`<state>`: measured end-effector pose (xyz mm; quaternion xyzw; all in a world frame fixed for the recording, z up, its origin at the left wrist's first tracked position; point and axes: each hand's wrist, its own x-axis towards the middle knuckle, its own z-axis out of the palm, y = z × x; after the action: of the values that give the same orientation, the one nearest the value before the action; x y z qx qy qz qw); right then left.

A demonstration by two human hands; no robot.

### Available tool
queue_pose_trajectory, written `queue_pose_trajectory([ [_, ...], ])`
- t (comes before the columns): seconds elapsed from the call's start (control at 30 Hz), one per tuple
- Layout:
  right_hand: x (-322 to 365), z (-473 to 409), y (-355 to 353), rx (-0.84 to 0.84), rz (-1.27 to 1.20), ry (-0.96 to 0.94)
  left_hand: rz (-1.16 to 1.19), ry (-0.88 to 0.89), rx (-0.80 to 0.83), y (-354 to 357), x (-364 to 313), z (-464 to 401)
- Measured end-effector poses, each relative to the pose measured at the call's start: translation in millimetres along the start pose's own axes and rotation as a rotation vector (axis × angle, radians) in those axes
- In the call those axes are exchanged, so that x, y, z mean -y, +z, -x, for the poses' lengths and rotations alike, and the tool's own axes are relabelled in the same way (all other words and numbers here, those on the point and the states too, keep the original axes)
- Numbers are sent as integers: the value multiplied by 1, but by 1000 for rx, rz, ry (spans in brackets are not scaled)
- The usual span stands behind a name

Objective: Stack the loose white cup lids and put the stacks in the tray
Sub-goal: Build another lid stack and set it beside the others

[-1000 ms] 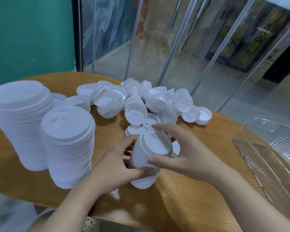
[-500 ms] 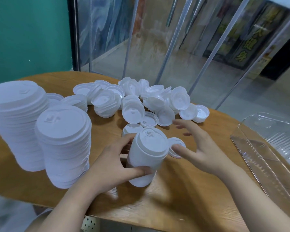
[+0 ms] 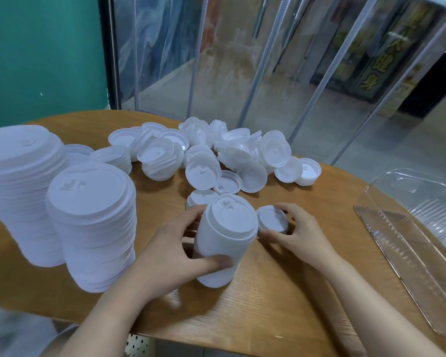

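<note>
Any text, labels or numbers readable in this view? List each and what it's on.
"健身": yellow characters on the dark signboard behind the glass, far right.
Character above them on that signboard: cut by a glass strip, possibly "大", not certain.
Stack of lids in the left hand: raised embossed mark on top, a moulded shape, not lettering.
Clear tray: no text visible.

Lids: white plastic, matt, smooth, with embossed marks on top. Table: wood with visible grain, light satin sheen. Tray: clear plastic, glossy, ribbed walls that caught highlights. Wall: matt teal paint.
</note>
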<state>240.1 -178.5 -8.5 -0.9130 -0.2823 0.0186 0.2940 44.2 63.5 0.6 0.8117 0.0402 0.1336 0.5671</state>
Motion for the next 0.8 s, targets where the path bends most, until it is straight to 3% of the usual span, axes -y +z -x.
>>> queue_pose_trajectory([
  [0.13,25,2,-20,-124,-116,-90,4,3,-1,0,1,-1],
  [0.27,77,10,-47,-141,-221,-217,11,1,-7,1,-1,0],
  [0.5,136,31,-53,-21,-156,-413,49,0,1,0,-2,1],
  [0.8,133,32,-34,131,-26,-390,23,17,11,-1,-1,0],
])
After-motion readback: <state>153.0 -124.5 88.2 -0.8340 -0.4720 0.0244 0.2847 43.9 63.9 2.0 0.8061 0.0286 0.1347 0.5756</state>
